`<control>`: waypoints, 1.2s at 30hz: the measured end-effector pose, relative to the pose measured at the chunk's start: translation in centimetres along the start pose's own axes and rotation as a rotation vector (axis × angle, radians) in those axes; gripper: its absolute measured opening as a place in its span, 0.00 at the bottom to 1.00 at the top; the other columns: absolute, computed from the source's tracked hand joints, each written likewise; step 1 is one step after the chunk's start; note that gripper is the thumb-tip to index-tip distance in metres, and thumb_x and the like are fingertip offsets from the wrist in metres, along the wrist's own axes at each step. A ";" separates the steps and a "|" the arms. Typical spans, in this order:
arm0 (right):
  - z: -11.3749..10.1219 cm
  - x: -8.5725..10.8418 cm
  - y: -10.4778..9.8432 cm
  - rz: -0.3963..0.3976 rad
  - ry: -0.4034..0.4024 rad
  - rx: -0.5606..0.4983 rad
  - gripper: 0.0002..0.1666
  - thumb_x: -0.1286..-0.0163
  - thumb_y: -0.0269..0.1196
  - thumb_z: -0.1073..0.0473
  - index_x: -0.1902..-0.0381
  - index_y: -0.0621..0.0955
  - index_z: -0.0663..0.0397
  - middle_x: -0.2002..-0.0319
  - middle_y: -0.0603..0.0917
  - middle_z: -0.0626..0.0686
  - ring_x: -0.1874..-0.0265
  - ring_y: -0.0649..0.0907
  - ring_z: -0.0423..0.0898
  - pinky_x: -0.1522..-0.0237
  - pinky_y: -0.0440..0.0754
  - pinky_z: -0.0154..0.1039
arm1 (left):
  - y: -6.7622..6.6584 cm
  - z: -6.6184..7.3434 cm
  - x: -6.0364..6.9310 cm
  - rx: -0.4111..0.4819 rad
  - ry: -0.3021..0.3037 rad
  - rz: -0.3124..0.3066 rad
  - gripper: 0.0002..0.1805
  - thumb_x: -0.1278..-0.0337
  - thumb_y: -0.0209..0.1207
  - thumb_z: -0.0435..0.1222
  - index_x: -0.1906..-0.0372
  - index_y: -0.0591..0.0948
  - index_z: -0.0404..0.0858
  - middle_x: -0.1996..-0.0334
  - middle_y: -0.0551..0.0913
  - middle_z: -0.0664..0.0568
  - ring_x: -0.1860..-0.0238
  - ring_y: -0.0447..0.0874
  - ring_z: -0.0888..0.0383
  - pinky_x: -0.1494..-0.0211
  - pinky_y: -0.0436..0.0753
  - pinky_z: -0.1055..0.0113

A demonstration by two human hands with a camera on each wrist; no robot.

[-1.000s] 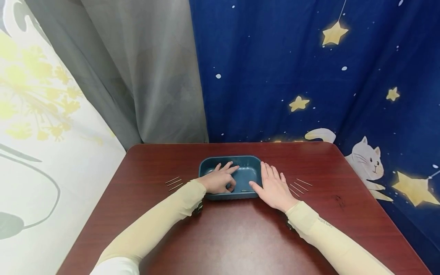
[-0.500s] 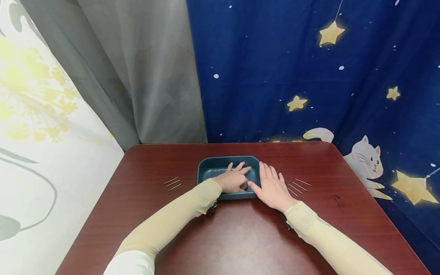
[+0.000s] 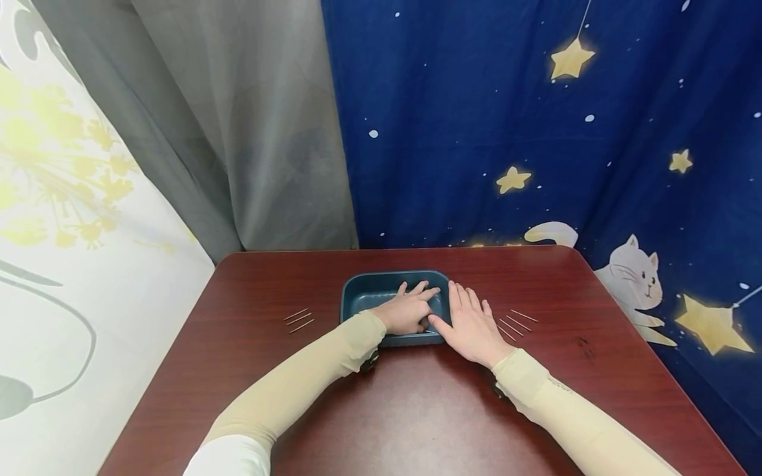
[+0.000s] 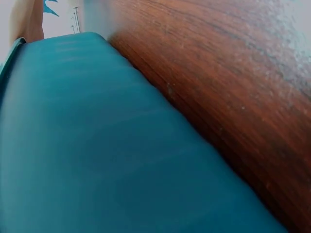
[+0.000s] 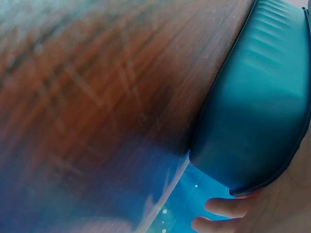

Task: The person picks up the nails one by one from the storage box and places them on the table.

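A dark teal, rounded rectangular box (image 3: 357, 291) with an open top stands on the table. My left hand (image 3: 407, 313) reaches inside it at the front right corner, index finger and thumb bent downward, the other fingers spread. A small sliver of a thin metal rod (image 3: 430, 331) shows beside those fingertips; whether they pinch it is hidden. With fingers straight, my right hand (image 3: 475, 325) rests along the box's right rim, its thumb over the front corner. In the right wrist view, fingers (image 5: 226, 208) of this hand lie against the rim.
Several thin metal rods (image 3: 518, 322) lie on the red-brown table (image 3: 405, 410) to the right of the box. More rods (image 3: 299, 317) lie to its left. Curtains (image 3: 446, 132) hang behind the table's far edge.
My left hand has moved right inside the box, from its front middle to the rod at the front right corner. The right hand stays on the rim.
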State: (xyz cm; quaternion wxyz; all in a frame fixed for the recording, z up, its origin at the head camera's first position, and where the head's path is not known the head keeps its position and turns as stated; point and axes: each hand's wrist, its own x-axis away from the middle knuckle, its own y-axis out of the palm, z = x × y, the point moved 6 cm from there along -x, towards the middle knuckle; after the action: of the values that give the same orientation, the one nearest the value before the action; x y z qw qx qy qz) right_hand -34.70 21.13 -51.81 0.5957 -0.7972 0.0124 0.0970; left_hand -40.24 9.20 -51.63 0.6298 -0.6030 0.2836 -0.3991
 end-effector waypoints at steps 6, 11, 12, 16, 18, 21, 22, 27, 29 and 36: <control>-0.1 0.0 0.0 0.008 0.000 -0.001 0.59 0.29 0.43 0.22 0.19 0.50 0.59 0.24 0.59 0.62 0.26 0.59 0.63 0.34 0.57 0.71 | -0.1 0.0 0.2 0.012 0.020 -0.007 0.14 0.37 0.66 0.36 0.77 0.80 0.55 0.20 0.50 0.48 0.20 0.37 0.43 0.29 0.51 0.32; -0.2 0.0 -0.1 0.006 0.006 -0.007 0.58 0.29 0.47 0.24 0.19 0.50 0.59 0.24 0.59 0.62 0.26 0.59 0.63 0.34 0.56 0.71 | -0.6 -0.3 0.7 -0.032 0.076 0.051 0.15 0.39 0.67 0.36 0.79 0.80 0.55 0.20 0.49 0.45 0.20 0.31 0.45 0.26 0.48 0.37; -0.2 0.0 -0.1 0.006 0.007 -0.006 0.57 0.29 0.47 0.24 0.19 0.50 0.59 0.24 0.59 0.62 0.26 0.59 0.63 0.34 0.57 0.71 | -0.8 -0.3 0.8 -0.044 0.089 0.069 0.15 0.40 0.67 0.36 0.80 0.80 0.55 0.20 0.49 0.44 0.20 0.30 0.44 0.25 0.47 0.38; -0.2 0.0 -0.1 0.003 0.010 -0.013 0.57 0.29 0.50 0.26 0.20 0.51 0.60 0.24 0.59 0.62 0.26 0.58 0.64 0.34 0.56 0.72 | -1.6 -0.4 1.7 -0.076 0.117 0.114 0.15 0.42 0.69 0.36 0.81 0.81 0.54 0.20 0.48 0.42 0.21 0.22 0.45 0.25 0.45 0.37; -0.2 0.0 -0.1 0.001 0.011 -0.018 0.57 0.29 0.51 0.27 0.20 0.51 0.60 0.24 0.59 0.62 0.26 0.58 0.64 0.34 0.55 0.72 | -1.9 -0.6 2.1 -0.094 0.116 0.125 0.14 0.43 0.70 0.37 0.81 0.81 0.55 0.20 0.48 0.42 0.22 0.19 0.45 0.26 0.44 0.35; -0.2 -0.1 -0.2 0.003 0.008 -0.013 0.57 0.28 0.53 0.28 0.20 0.50 0.61 0.24 0.59 0.63 0.26 0.58 0.65 0.34 0.55 0.73 | -2.3 -1.0 2.7 -0.114 0.100 0.130 0.14 0.44 0.70 0.39 0.81 0.82 0.57 0.19 0.47 0.43 0.22 0.17 0.45 0.27 0.43 0.32; -0.2 -0.1 -0.2 0.004 0.008 -0.012 0.57 0.28 0.53 0.28 0.20 0.50 0.61 0.24 0.59 0.63 0.26 0.58 0.65 0.34 0.55 0.73 | -2.4 -1.1 2.9 -0.116 0.093 0.130 0.14 0.44 0.71 0.40 0.81 0.82 0.57 0.19 0.46 0.43 0.22 0.17 0.45 0.28 0.43 0.32; -0.2 -0.1 -0.3 0.010 0.009 -0.009 0.57 0.29 0.53 0.27 0.20 0.51 0.61 0.24 0.59 0.63 0.27 0.59 0.64 0.34 0.56 0.72 | -3.3 -1.5 4.1 -0.109 0.062 0.144 0.13 0.46 0.72 0.40 0.80 0.82 0.57 0.19 0.45 0.44 0.21 0.21 0.43 0.29 0.42 0.29; -0.2 -0.1 -0.2 0.012 0.008 -0.007 0.57 0.29 0.53 0.27 0.20 0.51 0.61 0.24 0.60 0.63 0.27 0.59 0.64 0.34 0.57 0.72 | -3.7 -1.7 4.6 -0.106 0.053 0.160 0.13 0.47 0.73 0.40 0.80 0.81 0.56 0.19 0.44 0.44 0.21 0.22 0.42 0.29 0.41 0.29; -0.2 -0.1 -0.2 0.016 0.004 -0.005 0.57 0.29 0.53 0.28 0.20 0.51 0.61 0.24 0.60 0.63 0.27 0.59 0.64 0.34 0.57 0.72 | -4.9 -2.2 6.5 -0.096 0.039 0.230 0.12 0.48 0.73 0.41 0.78 0.81 0.55 0.19 0.42 0.43 0.22 0.19 0.43 0.31 0.41 0.26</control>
State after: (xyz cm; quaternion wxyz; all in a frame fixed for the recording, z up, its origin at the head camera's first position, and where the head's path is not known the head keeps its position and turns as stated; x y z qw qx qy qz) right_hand -34.71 20.96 -51.51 0.5929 -0.7988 0.0198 0.1001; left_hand -39.48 2.76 -46.25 0.6361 -0.5881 0.3818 -0.3221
